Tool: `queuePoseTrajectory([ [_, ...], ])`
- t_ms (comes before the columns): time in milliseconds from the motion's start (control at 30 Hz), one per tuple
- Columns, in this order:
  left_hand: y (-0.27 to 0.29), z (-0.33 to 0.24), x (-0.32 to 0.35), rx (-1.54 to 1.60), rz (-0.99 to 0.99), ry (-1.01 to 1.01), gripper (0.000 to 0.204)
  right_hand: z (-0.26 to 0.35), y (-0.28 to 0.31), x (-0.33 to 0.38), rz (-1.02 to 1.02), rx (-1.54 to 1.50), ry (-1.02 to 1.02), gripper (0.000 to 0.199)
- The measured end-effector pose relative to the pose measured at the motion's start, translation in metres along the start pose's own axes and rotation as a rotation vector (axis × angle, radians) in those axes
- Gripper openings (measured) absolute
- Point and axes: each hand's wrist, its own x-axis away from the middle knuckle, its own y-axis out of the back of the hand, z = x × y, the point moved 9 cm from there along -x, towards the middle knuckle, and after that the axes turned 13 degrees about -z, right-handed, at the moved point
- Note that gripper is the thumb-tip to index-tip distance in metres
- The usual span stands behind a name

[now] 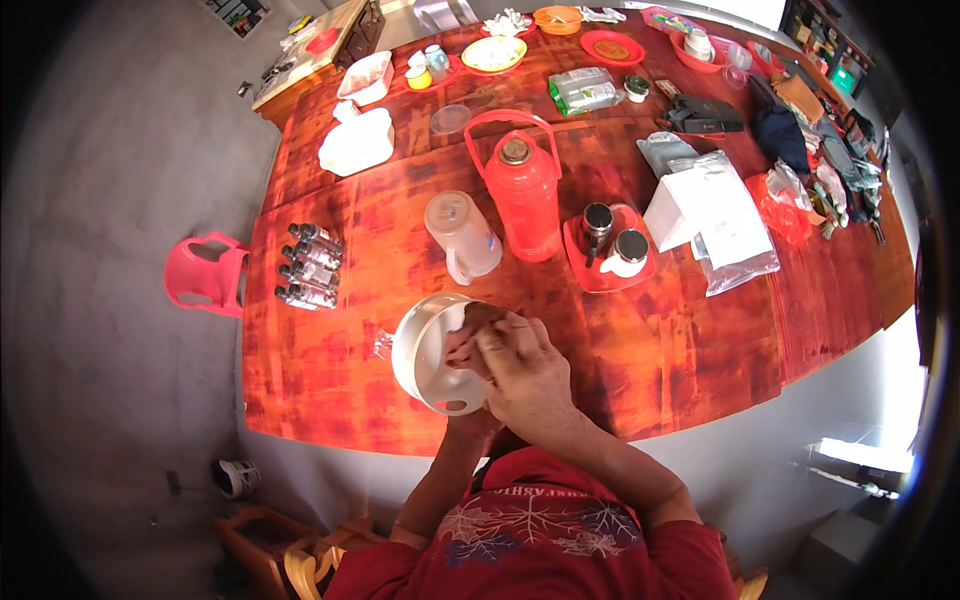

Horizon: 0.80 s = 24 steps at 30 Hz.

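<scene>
A whitish, translucent round plastic container stands at the table's near edge, its mouth facing up and an oval gap at its near side. Over its right rim my two hands are brought together. My right hand is closed, fingers bent down against the other hand. Shaded fingers of my left hand show curled over the mouth, while its palm is hidden beneath the right hand. Whatever sits between the fingers cannot be made out. Left of the container lies a crumpled clear wrapper.
Beyond the container stand a frosted plastic jug and a red thermos flask. Several small dark-capped bottles lie at left. A red tray with two cups is at right, near white packets. Dishes line the far side.
</scene>
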Motion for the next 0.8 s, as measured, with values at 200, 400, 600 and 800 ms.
queuePoseTrajectory([
  [200,-0.001,0.003,0.0,0.022,0.021,-0.008,0.043,0.015,-0.025,0.01,0.236,0.157,0.218,0.027],
  [400,0.0,0.005,-0.001,0.028,0.032,-0.004,0.04,0.009,-0.022,0.023,0.494,-0.242,0.131,0.029],
  [600,0.001,0.01,-0.002,0.019,0.026,0.006,0.038,0.003,0.004,-0.003,0.012,-0.133,0.082,0.031],
  [800,0.015,-0.004,-0.004,-0.046,-0.053,0.019,0.036,-0.001,-0.007,0.014,0.337,-0.415,-0.006,0.018],
])
